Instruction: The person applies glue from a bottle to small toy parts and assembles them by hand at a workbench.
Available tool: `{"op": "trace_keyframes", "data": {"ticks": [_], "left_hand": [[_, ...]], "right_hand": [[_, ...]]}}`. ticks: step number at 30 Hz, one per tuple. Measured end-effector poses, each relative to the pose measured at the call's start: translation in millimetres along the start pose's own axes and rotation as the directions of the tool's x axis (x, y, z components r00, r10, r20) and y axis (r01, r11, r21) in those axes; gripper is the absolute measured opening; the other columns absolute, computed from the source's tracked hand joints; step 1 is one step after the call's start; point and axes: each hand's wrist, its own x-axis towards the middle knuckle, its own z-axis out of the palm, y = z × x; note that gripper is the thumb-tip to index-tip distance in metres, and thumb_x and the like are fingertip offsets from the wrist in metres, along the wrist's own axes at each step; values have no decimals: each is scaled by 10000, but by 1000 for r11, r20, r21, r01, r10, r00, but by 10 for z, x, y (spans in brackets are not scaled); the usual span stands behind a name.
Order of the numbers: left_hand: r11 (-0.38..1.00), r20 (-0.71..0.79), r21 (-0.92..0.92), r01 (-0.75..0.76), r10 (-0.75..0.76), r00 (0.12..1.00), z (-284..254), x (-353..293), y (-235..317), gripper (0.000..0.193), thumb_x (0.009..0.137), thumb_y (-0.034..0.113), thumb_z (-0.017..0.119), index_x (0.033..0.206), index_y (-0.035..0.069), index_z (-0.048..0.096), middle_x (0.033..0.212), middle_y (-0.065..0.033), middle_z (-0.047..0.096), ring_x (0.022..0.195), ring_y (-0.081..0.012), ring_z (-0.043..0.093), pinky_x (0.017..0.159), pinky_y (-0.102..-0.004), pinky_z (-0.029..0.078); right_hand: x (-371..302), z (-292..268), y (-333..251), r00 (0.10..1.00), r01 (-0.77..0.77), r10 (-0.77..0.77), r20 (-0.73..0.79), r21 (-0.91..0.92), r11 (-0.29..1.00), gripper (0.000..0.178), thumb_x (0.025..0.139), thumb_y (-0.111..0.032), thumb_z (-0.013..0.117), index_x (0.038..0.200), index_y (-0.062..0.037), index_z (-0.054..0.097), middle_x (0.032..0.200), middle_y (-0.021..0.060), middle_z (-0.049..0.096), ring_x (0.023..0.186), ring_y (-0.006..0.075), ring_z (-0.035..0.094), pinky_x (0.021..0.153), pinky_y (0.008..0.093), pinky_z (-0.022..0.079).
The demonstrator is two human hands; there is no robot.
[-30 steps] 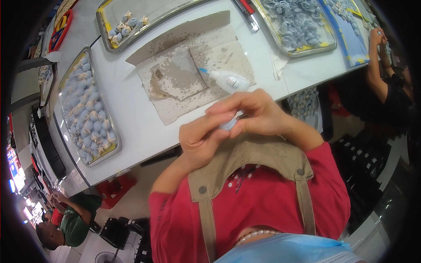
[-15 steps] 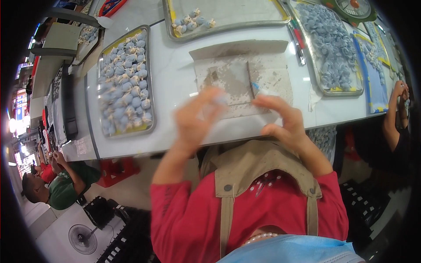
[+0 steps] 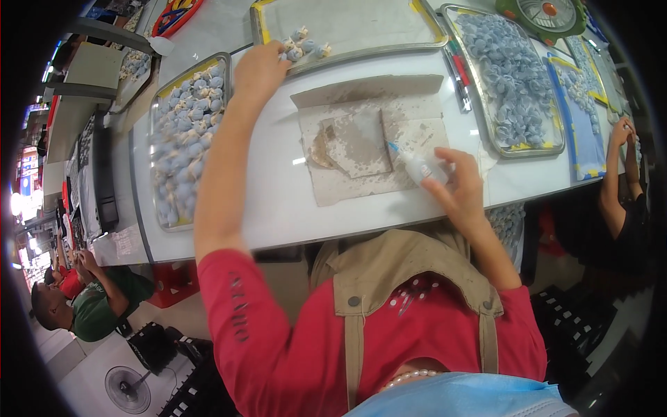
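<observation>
At the far tray [image 3: 361, 58], my left hand [image 3: 260, 71] is stretched out with its fingertips pinched at a small blue-grey ball with a cream top. Several such pieces [image 3: 306, 47] lie in a cluster beside my fingers in that tray's near left corner. My right hand [image 3: 460, 191] holds a small translucent squeeze bottle [image 3: 422, 169] between thumb and fingers. Its thin blue tip points up and left, over a stained, opened-out cardboard sheet [image 3: 333, 187] in front of me.
On the left stands a tray of blue-grey and cream balls [image 3: 184, 153]. A tray of blue-grey petal-like pieces [image 3: 511, 83] is at the right, beside several pens [image 3: 460, 73]. A green fan [image 3: 545, 15] stands behind it. Co-workers [image 3: 104, 295] sit at both sides.
My left hand has gone from above the cardboard to the far tray's left corner. My right hand keeps the bottle near the cardboard's right side, and the bottle shows more plainly.
</observation>
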Motion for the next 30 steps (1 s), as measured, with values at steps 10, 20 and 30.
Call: {"op": "trace_keyframes", "data": {"ticks": [10, 20, 30], "left_hand": [[874, -57, -485, 32, -68, 996, -329, -362, 588, 270, 778, 136, 659, 1033, 78, 593, 946, -76, 580, 727, -136, 580, 628, -240, 470], [-264, 617, -762, 592, -13, 787, -418, -1784, 1796, 334, 828, 18, 568, 1145, 18, 461, 1049, -88, 566, 764, -118, 585, 652, -228, 465], [-297, 550, -803, 517, -37, 834, -404, -1964, 1858, 332, 858, 14, 545, 1171, -22, 439, 1196, -124, 502, 901, -145, 576, 766, -236, 458]], "right_hand": [[-80, -50, 109, 985, -94, 97, 146, -27, 995, 338, 693, -172, 719, 955, -24, 565, 796, 96, 597, 715, 235, 558, 662, 332, 446], [-168, -314, -26, 968, -246, 239, 81, 516, 821, 309, 783, -141, 680, 1002, -6, 509, 848, 51, 588, 768, 94, 546, 659, 224, 443], [-119, -434, -206, 981, 175, -165, -103, 92, 980, 337, 618, -170, 790, 839, -28, 579, 681, 53, 505, 629, 190, 437, 554, 277, 378]]}}
